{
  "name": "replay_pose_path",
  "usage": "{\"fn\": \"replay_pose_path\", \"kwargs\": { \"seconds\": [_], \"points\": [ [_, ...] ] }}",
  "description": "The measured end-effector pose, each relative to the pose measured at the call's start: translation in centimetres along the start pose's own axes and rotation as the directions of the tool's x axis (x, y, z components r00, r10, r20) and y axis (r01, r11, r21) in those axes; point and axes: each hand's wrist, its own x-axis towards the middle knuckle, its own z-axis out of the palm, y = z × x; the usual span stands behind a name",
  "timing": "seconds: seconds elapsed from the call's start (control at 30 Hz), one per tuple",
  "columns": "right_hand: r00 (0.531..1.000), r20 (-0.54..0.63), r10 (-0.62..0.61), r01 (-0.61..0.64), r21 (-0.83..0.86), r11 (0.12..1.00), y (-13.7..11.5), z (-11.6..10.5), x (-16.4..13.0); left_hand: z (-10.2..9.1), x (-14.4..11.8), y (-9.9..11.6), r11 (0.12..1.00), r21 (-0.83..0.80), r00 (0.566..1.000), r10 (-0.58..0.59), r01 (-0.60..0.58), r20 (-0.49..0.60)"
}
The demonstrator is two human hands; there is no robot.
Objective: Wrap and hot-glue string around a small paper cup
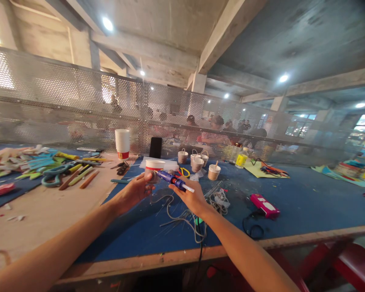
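My left hand grips a white paper cup with a red band, held tilted above the blue table surface. My right hand holds a purple and blue glue gun with a clear glue stick poking out of its back end; the gun's nozzle points at the cup's side. Loose string and a cord lie on the table under both hands.
A stack of white paper cups stands at the back left beside a black phone. Small cup baskets, yellow-handled scissors, a pink box, teal scissors and paper strips lie around. People sit behind a perforated metal screen.
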Motion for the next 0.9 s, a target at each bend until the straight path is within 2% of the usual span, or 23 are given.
{"fn": "replay_pose_path", "kwargs": {
  "seconds": [0.4, 0.9],
  "points": [
    [1.000, -0.007, 0.004, -0.004, -0.022, 1.000, -0.10, -0.12, 0.06, 0.38, -0.17, 0.08, 1.000, 0.015, 0.999, 0.000, 0.000, -0.043],
    [1.000, 0.002, 0.001, -0.001, -0.031, 1.000, 0.11, -0.10, -0.03, 0.39, -0.26, 0.14, 1.000, 0.018, 1.000, 0.003, -0.003, -0.012]
  ]
}}
